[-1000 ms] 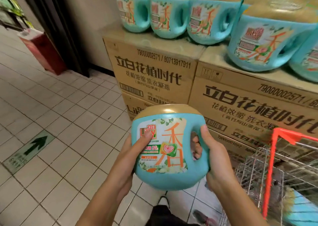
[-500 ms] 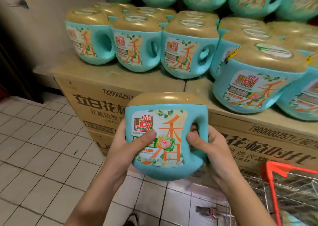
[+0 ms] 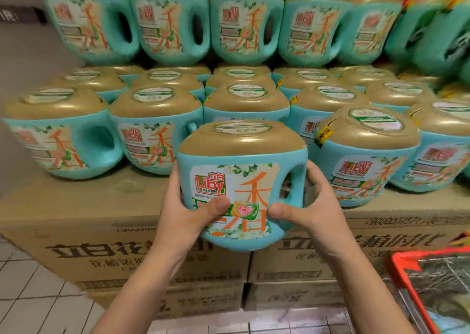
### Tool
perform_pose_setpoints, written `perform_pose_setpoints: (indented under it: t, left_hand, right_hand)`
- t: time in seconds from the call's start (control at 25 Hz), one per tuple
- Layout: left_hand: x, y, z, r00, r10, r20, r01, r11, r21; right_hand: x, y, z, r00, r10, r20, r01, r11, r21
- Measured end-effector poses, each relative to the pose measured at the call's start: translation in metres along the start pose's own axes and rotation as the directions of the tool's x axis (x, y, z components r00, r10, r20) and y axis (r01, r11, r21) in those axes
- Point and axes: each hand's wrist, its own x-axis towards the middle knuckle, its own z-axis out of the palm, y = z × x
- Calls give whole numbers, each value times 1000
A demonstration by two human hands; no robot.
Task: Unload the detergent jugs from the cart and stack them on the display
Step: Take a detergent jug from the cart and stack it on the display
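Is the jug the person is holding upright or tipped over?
Upright: the held jug has its gold cap on top and label level, gripped by the left hand and right hand.

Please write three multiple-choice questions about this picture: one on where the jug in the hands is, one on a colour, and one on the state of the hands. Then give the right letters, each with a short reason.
1. Where is the held jug?
A. inside the cart
B. in the air, in front of the cardboard boxes
C. lying on the floor tiles

2. What colour is its cap?
A. red
B. black
C. gold

3. What are the hands doing?
A. both grip the jug
B. only one holds it
C. both hang free

Answers:
1 B, because its base shows against the front of the boxes and rests on nothing.
2 C, because the top is gold above the teal body.
3 A, because the left hand wraps the side and the right hand holds it at the handle, with both thumbs on the label.
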Motion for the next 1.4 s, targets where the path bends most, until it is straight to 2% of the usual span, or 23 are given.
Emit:
perform_pose_setpoints:
  t: [0.24, 0.4, 0.56, 0.72, 0.8, 0.92, 1.04, 1.12, 1.2, 1.28, 1.4]
  left_hand:
    - [33, -25, -9, 993, 95, 71, -103, 989, 111]
    - [45, -39, -12, 990, 137, 29, -140, 954, 265]
    - [48, -47, -7, 991, 135, 21, -136, 973, 185]
    - [46, -45, 6, 985, 165, -43, -157, 976, 149]
    - [41, -47, 13, 982, 177, -72, -165, 975, 146]
    - [36, -50, 23, 974, 203, -100, -186, 970, 154]
    - [34, -51, 27, 963, 208, -170, -147, 938, 315]
    - [33, -51, 28, 964, 186, -192, -98, 914, 394]
    - [33, -52, 29, 972, 157, -177, -73, 911, 407]
    - [34, -51, 31, 972, 147, -185, -59, 908, 415]
    - [33, -50, 33, 968, 144, -205, -51, 915, 401]
  right_hand:
    - [12, 18, 0, 997, -42, -72, 31, 988, -148]
    - [14, 28, -4, 988, -66, -138, 23, 957, -290]
    - [13, 32, 3, 969, -128, -210, 34, 915, -403]
    - [9, 33, 6, 946, -156, -286, -35, 825, -565]
    - [4, 33, 5, 921, -232, -313, -24, 768, -640]
    - [-2, 35, 0, 840, -402, -365, 17, 691, -722]
    - [-6, 35, -19, 713, -506, -486, 1, 693, -721]
    - [-5, 34, -36, 646, -459, -611, -75, 757, -649]
    - [-3, 33, -53, 634, -364, -682, -153, 806, -572]
    - [0, 34, -63, 656, -310, -689, -138, 847, -513]
    - [2, 40, -66, 653, -334, -680, -85, 859, -504]
